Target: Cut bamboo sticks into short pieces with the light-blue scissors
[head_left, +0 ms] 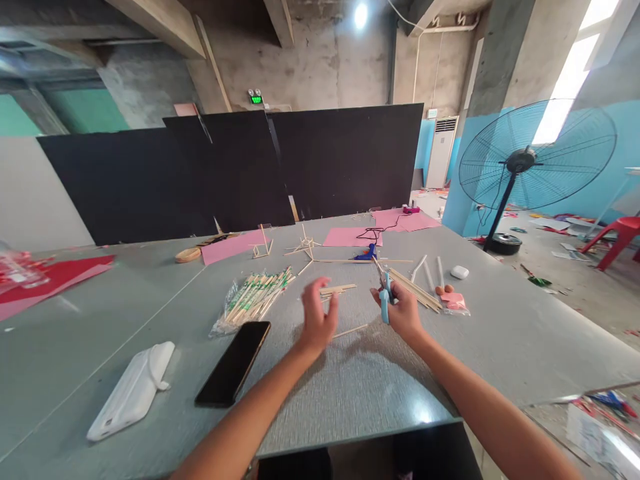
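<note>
My right hand (404, 312) grips blue-handled scissors (384, 293), blades pointing up and away over the grey table (350, 387). My left hand (318, 317) hovers blurred above the table with fingers spread and nothing in it. Just beyond it lie a few short wooden sticks (338, 289), and one thin stick (350, 330) lies between my hands. A bundle of long sticks (414, 289) lies to the right of the scissors.
A plastic pack of chopsticks (253, 300), a black phone (234, 363) and a white power bank (133, 393) lie to the left. Stick frames (305, 247), pink paper (350, 237) and a blue glue gun (367, 253) sit farther back. A standing fan (520, 167) is at the right.
</note>
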`<state>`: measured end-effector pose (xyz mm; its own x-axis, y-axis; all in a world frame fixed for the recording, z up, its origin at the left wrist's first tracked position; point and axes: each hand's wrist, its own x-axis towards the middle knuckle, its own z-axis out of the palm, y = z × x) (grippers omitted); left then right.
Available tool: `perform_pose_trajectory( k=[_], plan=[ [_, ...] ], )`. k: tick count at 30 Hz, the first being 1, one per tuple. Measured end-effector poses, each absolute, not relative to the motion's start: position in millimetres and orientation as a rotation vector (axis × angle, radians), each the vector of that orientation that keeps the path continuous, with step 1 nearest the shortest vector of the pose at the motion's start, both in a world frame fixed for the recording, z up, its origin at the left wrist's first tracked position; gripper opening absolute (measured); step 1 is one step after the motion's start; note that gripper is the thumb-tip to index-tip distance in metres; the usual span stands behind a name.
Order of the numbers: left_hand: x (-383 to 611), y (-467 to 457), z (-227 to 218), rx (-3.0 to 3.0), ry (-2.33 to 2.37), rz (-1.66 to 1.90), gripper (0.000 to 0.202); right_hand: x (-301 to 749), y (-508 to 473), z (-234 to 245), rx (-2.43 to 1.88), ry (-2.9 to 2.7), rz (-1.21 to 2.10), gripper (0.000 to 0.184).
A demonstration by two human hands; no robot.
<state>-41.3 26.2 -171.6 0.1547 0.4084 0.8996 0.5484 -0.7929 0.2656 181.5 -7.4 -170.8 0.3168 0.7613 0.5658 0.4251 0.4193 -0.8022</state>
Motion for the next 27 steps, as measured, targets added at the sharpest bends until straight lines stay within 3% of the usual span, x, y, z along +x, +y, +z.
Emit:
perform_pose_trajectory(
  k=[2,8,11,15,22,27],
  plan=[
    [-62,27,-150,-2.124,-0.944,-1.802,0.044,179,-10,-169,-1.19,-1.332,0.313,0.041],
    [-99,9,-104,-2.262,-0.577,-1.321,0.056,175,-18,-178,-1.188,-1.524,0.194,0.028],
    [-100,2,-106,-2.407,-0.455,-1.289,0.042,178,-25,-180,-1.123,-1.697,0.01,0.011],
    [-103,-7,-123,-2.541,-0.325,-1.431,0.019,180,-37,-172,-0.976,-1.863,-0.167,0.013],
    [-108,-12,-137,-2.576,-0.246,-1.499,0.016,179,-45,-165,-0.994,-2.0,-0.16,0.007],
    [-110,-13,-137,-2.564,-0.224,-1.482,0.013,175,-44,-161,-0.926,-1.997,-0.273,0.013]
  ],
)
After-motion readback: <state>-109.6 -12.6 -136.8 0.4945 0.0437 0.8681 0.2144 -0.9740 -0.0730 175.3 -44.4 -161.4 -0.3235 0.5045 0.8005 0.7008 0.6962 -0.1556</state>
